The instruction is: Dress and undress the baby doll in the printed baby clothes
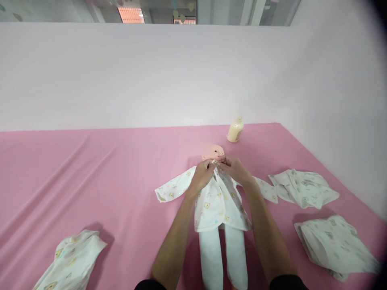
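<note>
A baby doll lies on its back, its head (211, 152) toward the wall. It wears a white printed baby jacket (208, 209) and white trousers (210, 253). My left hand (203, 174) is closed on the jacket's collar just under the doll's chin. At the other side of the neck opening, my right hand (234, 168) pinches the collar too. The two hands almost meet, and the fastening between the fingertips is too small to make out. Below the collar the jacket's front edges hang slightly apart. Both sleeves spread outward on the pink sheet.
A pale yellow pump bottle (235, 130) stands behind the doll's head. Two folded printed cloths, one farther back (304, 188) and one nearer (335, 243), lie at the right. Another printed garment (74, 259) is at the front left. A white wall (136, 76) borders the pink sheet (127, 181).
</note>
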The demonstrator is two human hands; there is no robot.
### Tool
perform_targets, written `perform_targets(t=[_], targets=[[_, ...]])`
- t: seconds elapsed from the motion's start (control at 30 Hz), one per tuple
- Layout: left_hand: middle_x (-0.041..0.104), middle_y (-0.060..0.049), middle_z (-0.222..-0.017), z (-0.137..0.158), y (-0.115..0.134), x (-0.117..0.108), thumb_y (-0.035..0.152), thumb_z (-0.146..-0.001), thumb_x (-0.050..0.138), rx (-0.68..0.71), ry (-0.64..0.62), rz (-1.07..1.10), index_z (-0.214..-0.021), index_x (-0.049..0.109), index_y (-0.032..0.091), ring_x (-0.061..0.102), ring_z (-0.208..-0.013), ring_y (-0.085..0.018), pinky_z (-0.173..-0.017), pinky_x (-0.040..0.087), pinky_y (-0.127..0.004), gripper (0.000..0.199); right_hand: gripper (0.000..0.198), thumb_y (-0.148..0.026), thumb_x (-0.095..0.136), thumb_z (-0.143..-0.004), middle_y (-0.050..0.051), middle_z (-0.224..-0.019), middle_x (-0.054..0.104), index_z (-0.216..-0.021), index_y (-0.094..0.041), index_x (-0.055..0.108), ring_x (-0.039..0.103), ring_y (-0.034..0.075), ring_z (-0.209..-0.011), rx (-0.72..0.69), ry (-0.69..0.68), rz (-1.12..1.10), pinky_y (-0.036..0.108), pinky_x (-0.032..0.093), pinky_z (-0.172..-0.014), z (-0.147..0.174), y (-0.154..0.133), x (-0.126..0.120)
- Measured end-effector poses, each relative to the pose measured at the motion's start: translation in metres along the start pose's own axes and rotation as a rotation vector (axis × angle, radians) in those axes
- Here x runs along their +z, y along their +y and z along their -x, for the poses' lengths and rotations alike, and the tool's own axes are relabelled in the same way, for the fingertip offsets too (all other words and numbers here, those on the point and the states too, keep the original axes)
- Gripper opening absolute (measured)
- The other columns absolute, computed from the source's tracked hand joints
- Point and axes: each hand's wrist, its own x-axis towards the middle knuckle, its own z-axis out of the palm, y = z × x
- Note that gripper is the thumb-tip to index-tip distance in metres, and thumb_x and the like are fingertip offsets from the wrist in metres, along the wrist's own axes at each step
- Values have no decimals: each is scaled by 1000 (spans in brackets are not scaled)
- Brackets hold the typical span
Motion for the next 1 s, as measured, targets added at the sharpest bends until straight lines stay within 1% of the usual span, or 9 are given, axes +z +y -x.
perform_targets(t=[0.1,0.27,0.4,0.53,0.67,0.77,0.87,0.93,1.0], targets=[[41,4,-62,0,0,1,39,-92,46,4,29,-25,-68,43,17,38,-61,-9,-60,28,-23,33,23,-37,67,-85,3,-82,68,-96,-17,68,61,15,-73,18,-2,-5,28,48,-69,0,1,0],[45,3,-65,0,1,5,32,-91,45,0,82,-63,-70,48,17,41,-64,-10,-61,28,-24,26,20,-35,67,-85,2,-81,67,-96,-18,67,60,14,-71,18,-7,-25,28,47,-69,0,2,1],[46,3,-66,-2,-1,9,34,-90,46,-2,124,10,-70,49,16,42,-65,-10,-61,29,-23,27,21,-36,67,-85,3,-83,69,-96,-18,67,61,16,-73,18,19,-2,29,48,-69,1,1,2],[47,3,-67,-6,-6,11,40,-89,49,-17,154,166,-76,57,15,43,-64,-9,-61,33,-22,29,21,-33,62,-88,3,-88,69,-101,-20,72,60,16,-78,-60,35,247,30,46,-75,4,-8,-1],[54,2,-70,-7,-11,11,41,-88,52,-47,134,253,-85,64,15,47,-64,-9,-62,37,-21,29,24,-30,55,-91,3,-95,67,-106,-23,74,58,16,-80,-117,-55,435,30,44,-78,8,-16,-4],[61,-1,-78,-7,-11,10,40,-88,52,-41,126,211,-90,66,14,52,-70,-10,-65,39,-21,30,24,-29,51,-93,4,-98,66,-100,-21,72,57,16,-83,-96,-91,495,30,43,-78,10,-19,-5],[62,-2,-81,-6,-8,7,39,-89,51,-23,97,148,-91,67,14,52,-73,-11,-65,39,-21,29,23,-30,49,-94,4,-94,65,-98,-19,69,56,17,-82,-40,-23,553,31,42,-77,13,-25,-6],[58,0,-74,-4,-6,4,38,-89,49,-13,70,113,-85,65,14,48,-66,-10,-61,36,-21,28,21,-33,52,-93,3,-90,64,-94,-19,66,56,17,-80,18,32,571,30,42,-74,19,-31,-7],[49,2,-66,-1,-3,-1,36,-90,46,-22,23,86,-78,61,15,41,-59,-8,-56,30,-21,28,23,-41,55,-91,2,-85,63,-88,-19,63,55,16,-77,76,45,566,29,40,-69,26,-37,-7]])
